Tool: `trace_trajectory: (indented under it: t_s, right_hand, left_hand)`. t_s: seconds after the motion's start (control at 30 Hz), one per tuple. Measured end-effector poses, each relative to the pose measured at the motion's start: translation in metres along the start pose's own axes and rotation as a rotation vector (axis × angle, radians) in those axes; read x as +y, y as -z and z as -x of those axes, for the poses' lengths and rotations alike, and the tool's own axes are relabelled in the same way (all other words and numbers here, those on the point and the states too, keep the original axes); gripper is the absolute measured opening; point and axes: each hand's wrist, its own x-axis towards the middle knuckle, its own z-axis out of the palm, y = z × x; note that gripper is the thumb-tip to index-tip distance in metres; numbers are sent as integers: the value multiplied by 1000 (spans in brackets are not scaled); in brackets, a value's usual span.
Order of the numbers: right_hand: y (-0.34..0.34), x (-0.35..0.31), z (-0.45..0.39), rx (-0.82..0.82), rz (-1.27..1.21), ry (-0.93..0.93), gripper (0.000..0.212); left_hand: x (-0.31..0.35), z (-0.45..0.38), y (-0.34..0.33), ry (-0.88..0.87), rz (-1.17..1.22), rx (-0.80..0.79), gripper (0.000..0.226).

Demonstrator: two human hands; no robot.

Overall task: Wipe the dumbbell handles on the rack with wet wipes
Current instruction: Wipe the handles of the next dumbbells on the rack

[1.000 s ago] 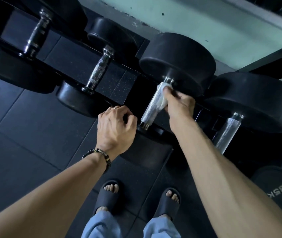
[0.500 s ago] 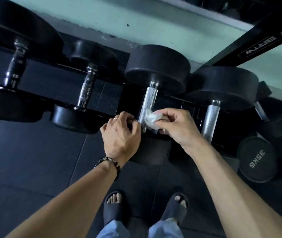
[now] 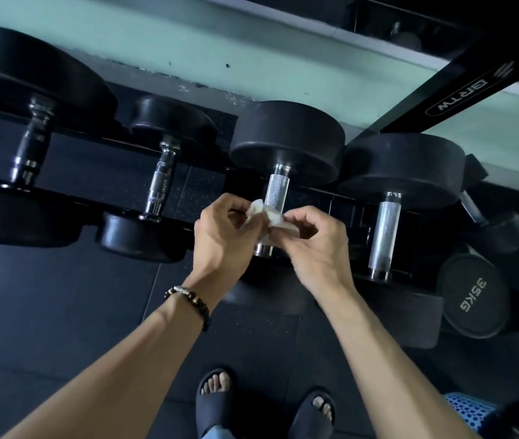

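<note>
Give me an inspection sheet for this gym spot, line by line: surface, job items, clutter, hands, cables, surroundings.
Surface: dark rubber floor tiles, nothing lying on them by the feet.
Job items: crumpled wet wipe held in front of the knurled middle handle; next handle to its right; two more dumbbells to the left, all on the rack.
Clutter: 35KG dumbbell low at the right; blue dotted item at the bottom corner, unclear.
Hands: left hand and right hand both pinch the wipe.
Cables: nothing seen.
Surroundings: pale green wall, black frame bar.
</note>
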Motion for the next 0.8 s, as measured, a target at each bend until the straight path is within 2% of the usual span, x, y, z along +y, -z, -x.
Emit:
trace_trajectory:
  t_s: [0.07, 0.17, 0.27, 0.33, 0.4, 0.47, 0.57, 0.7, 0.8]
  right_hand:
    - [-8, -2, 2, 3, 29, 43, 13]
    - [-19, -6, 3, -91, 58, 83, 6]
    - [-19, -4, 2, -173, 36, 56, 16]
    - [-12, 6, 2, -53, 35, 12, 28]
    - [-10, 18, 5, 95, 137, 17, 25]
    - [-20, 30, 13, 143, 255, 6, 22]
    - [-33, 45, 18, 273, 265, 15, 28]
    - [-31, 54, 14, 265, 286, 99, 34]
    - [-32, 56, 15, 246, 260, 120, 36]
  left_hand:
    - [0, -5, 0, 48, 18, 1, 10]
    - [5, -8, 6, 60, 130, -102, 32]
    - [2, -17, 12, 44, 74, -129, 17]
    - [-4, -28, 14, 47, 12, -109, 14]
    - [-11, -45, 11, 54, -80, -43, 20]
    - [-10, -58, 1, 42, -145, 19, 18]
    - [-1, -72, -26, -151, -149, 6, 8]
    - [-5, -78, -39, -386, -275, -18, 5]
    - [-20, -75, -21, -437, -386, -185, 7]
